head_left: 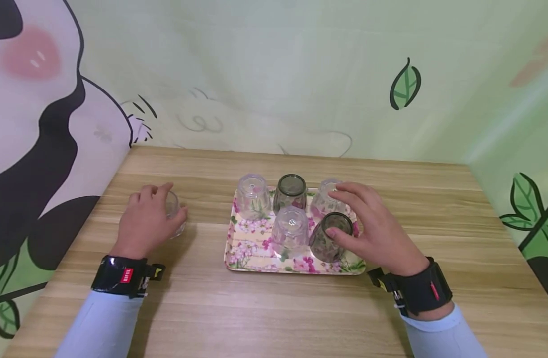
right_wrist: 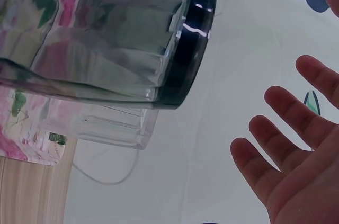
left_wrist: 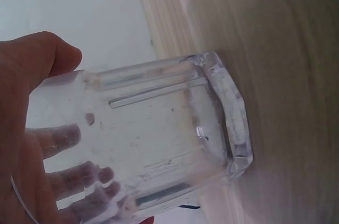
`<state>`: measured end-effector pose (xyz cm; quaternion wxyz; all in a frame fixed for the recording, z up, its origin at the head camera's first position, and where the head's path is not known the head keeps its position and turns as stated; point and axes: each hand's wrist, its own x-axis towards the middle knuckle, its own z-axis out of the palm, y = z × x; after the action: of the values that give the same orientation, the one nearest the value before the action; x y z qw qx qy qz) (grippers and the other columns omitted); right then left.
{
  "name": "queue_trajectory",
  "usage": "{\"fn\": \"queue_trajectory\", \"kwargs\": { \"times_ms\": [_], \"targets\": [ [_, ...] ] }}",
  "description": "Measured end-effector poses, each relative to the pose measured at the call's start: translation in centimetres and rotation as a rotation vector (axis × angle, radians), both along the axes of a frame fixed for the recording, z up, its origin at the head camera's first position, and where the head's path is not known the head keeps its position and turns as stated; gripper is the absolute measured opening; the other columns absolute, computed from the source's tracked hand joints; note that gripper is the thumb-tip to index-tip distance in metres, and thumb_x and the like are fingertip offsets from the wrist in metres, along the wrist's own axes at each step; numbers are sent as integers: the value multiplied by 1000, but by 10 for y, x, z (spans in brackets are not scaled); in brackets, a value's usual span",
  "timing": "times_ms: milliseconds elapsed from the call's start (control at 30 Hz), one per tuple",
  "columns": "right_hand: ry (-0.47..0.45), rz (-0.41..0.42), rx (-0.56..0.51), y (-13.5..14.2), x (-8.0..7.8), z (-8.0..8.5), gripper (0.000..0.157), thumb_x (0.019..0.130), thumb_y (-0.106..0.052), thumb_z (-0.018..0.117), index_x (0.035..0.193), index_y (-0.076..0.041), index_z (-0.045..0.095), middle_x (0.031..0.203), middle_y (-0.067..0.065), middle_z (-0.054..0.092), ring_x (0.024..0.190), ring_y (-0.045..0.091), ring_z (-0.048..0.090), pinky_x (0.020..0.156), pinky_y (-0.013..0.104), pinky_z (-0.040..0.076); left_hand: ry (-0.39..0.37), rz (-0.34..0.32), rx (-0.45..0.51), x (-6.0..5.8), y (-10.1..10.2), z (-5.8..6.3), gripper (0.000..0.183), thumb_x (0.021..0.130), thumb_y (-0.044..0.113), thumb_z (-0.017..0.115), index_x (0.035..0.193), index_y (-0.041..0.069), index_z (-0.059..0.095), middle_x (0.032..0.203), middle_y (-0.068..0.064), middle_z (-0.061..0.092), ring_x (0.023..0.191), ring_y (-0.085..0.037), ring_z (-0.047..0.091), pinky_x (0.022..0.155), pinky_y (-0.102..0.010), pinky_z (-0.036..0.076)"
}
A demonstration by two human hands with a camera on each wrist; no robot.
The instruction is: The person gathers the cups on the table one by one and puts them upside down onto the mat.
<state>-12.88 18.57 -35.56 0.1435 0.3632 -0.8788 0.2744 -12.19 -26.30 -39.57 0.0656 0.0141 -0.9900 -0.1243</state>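
Observation:
At the left of the table, my left hand grips a clear glass near its rim. The glass stands upright, its thick base down at the wood, with thumb and fingers on opposite sides. Over the tray's right side is my right hand, fingers spread apart. Nearest to it is a dark grey glass, upside down at the front right of the floral tray. In the right wrist view, the fingers stand apart from this dark glass, with nothing held.
Upside down on the tray, too, are a second dark glass at the back middle and clear glasses at back left, front middle and back right. A printed cloth wall closes off the wooden table behind.

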Motion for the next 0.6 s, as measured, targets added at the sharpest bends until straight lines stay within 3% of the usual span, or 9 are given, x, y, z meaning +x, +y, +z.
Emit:
{"fn": "queue_trajectory", "kwargs": {
  "times_ms": [200,600],
  "targets": [
    [10,-2,0,1,0,0,68,81,-21,79,142,-8,53,145,22,52,135,39,43,104,66,47,14,7,13,-1,0,-2,61,93,43,59,135,0,51,134,-40,47,115,-61,43,79,-75,53],
    [13,5,-3,-1,2,3,66,81,-21,79,141,-9,54,144,21,53,134,39,45,103,66,47,29,25,35,1,1,-1,59,91,42,61,132,-1,53,132,-39,46,115,-57,44,75,-73,54]
  ]
}}
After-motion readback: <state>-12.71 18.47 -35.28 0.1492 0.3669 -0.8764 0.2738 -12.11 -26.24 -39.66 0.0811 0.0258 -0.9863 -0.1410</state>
